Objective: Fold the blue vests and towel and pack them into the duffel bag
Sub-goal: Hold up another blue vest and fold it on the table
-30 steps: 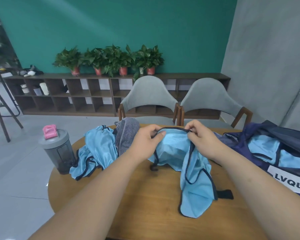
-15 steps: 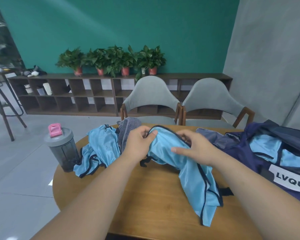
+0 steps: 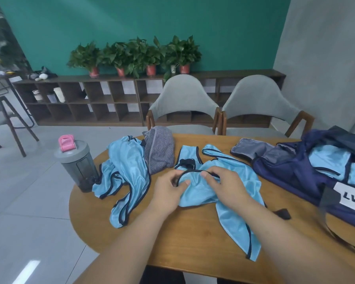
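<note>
A light blue vest [image 3: 232, 177] with dark trim lies spread on the round wooden table [image 3: 189, 242]. My left hand [image 3: 167, 189] pinches its dark edge near the middle. Just to the right, my right hand [image 3: 223, 183] grips the same edge and cloth. A second blue vest [image 3: 125, 171] lies crumpled at the left. Between them sits a rolled grey striped towel [image 3: 159, 152]. The navy duffel bag [image 3: 307, 175] lies open at the right with blue cloth [image 3: 328, 160] inside.
A grey shaker bottle [image 3: 78, 165] with a pink cap stands at the table's left edge. Two grey chairs [image 3: 182, 103] stand behind the table. A low shelf [image 3: 80, 99] with potted plants runs along the green wall. A black strap end [image 3: 282, 213] lies right of the vest.
The vest came down from a raised hold and now lies on the table. Both hands dropped with it and drew closer along its edge.
</note>
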A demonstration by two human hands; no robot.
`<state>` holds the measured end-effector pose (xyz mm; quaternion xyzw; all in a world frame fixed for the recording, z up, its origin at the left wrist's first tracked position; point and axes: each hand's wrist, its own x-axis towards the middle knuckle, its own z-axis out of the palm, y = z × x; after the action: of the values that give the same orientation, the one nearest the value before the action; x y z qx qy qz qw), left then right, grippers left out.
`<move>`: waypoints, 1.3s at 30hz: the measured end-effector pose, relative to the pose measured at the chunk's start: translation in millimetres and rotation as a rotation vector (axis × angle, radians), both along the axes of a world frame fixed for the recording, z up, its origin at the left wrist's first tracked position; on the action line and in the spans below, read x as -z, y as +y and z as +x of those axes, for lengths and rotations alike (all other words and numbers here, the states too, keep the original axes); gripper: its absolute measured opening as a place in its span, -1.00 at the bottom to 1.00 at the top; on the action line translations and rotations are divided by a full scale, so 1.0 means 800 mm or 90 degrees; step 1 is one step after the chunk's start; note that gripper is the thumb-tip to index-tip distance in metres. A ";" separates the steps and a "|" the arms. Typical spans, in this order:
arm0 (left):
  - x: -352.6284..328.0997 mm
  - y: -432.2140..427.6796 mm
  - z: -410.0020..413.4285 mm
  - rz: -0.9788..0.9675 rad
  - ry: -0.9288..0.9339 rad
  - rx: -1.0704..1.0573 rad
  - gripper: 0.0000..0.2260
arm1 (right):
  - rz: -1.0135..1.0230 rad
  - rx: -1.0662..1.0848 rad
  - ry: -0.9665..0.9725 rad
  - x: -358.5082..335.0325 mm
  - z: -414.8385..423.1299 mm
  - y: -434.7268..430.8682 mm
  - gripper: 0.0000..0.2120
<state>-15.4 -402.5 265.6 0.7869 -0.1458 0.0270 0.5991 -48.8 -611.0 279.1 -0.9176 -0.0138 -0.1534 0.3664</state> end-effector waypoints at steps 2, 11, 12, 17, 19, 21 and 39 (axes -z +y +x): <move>0.008 0.000 -0.002 0.002 -0.002 -0.024 -0.87 | -0.010 0.024 -0.047 0.021 0.002 0.010 -0.85; 0.044 0.015 -0.004 0.099 -0.072 -0.012 -0.81 | 0.022 0.020 -0.108 0.058 -0.014 0.011 -0.77; 0.044 0.014 -0.005 0.115 -0.088 0.007 -0.83 | 0.026 0.016 -0.109 0.058 -0.015 0.010 -0.73; 0.044 0.014 -0.004 0.088 -0.075 0.010 -0.93 | 0.037 0.011 -0.116 0.058 -0.017 0.011 -0.65; 0.044 0.014 -0.005 0.068 -0.068 0.007 -0.93 | 0.025 0.018 -0.119 0.055 -0.018 0.013 -0.69; 0.042 0.014 -0.006 0.045 -0.064 0.006 -0.92 | -0.006 0.018 -0.130 0.053 -0.021 0.016 -0.71; 0.043 0.017 -0.007 -0.032 -0.028 0.012 -0.90 | -0.161 0.042 -0.203 0.071 -0.017 0.015 -0.73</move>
<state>-20.7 -388.9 231.3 0.7694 -0.1657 0.0425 0.6154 -62.4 -598.7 222.6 -0.9203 -0.0611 -0.3058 0.2362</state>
